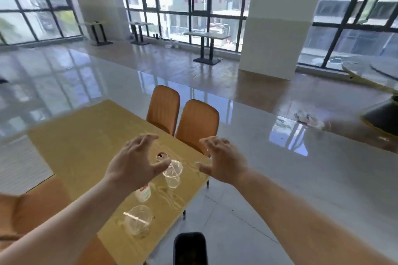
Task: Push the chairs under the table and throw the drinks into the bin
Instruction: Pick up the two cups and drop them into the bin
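So both hands are up over the yellow table (pixel 75 148) with nothing in them. Left hand (pixel 133 165) has its fingers spread wide and curled a bit, hovering above the cups near the right edge of the tabletop. Right hand (pixel 224 161) is the same deal, open and clawed, out past that edge.

Drinks are all sitting along the right edge: a clear cup (pixel 172 173) just under the left thumb, a small dark-rimmed cup (pixel 161 155) behind it, a cup with a red and white label (pixel 143 192) half hidden by the left wrist, and a lidded clear cup (pixel 137 219) closest to the camera.

Two orange chairs (pixel 196 125) stand side by side at the far right edge, seats tucked under the tabletop. Another orange chair (pixel 43 204) is at the near left.
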Tool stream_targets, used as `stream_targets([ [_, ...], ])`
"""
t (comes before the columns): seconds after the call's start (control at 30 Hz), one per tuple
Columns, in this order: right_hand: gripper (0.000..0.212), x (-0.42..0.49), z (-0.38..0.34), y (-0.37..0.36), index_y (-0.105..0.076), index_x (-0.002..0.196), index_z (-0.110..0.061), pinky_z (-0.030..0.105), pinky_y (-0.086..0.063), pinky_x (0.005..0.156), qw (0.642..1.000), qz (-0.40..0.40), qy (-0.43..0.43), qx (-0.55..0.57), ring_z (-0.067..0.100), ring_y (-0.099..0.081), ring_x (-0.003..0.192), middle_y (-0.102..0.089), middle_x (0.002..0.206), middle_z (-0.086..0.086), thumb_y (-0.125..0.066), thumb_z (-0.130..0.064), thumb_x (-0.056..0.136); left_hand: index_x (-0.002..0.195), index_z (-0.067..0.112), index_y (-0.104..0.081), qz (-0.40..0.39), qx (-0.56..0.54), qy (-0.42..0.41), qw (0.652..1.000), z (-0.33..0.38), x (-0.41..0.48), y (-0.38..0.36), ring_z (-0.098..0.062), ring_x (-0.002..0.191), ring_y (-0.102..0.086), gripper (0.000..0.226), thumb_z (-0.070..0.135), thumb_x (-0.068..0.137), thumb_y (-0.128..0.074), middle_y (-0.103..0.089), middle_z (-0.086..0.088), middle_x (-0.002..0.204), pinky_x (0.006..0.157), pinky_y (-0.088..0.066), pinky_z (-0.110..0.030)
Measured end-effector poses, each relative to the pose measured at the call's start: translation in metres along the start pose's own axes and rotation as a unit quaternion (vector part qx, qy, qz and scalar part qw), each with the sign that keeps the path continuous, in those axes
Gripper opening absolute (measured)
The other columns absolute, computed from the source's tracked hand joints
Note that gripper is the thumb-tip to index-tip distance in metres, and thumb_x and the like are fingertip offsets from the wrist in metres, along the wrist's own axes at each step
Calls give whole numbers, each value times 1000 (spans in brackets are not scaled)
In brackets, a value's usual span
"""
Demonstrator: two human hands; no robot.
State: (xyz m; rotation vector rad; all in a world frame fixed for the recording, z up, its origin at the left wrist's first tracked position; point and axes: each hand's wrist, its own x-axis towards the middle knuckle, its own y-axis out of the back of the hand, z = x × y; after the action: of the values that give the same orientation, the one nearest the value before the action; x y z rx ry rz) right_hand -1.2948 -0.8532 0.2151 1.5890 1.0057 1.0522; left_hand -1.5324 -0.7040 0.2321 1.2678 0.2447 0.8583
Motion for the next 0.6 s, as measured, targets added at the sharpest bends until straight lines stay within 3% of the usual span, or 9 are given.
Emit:
stream_targets([
  [0.33, 92, 113, -24, -62, -29, 158, -25, 43, -34, 115, 987, -124, 107, -2, 26, -34, 143, -38, 160, -1, -61, -73, 86, 146, 33, -39, 23, -4, 199, 980, -103, -24, 1, -30, 134, -46, 92, 87, 73, -55, -47, -3, 151, 101, -44, -48],
  [0.6, 105, 184, 22, -117, -26, 160, -29, 42, -34, 115, 968, -205, 143, 30, 22, -31, 146, -34, 163, -5, -57, -86, 78, 149, 39, -32, 28, 30, 366, 930, -126, -58, -13, -28, 138, -42, 98, 94, 70, -47, -41, 1, 156, 101, -45, -51],
])
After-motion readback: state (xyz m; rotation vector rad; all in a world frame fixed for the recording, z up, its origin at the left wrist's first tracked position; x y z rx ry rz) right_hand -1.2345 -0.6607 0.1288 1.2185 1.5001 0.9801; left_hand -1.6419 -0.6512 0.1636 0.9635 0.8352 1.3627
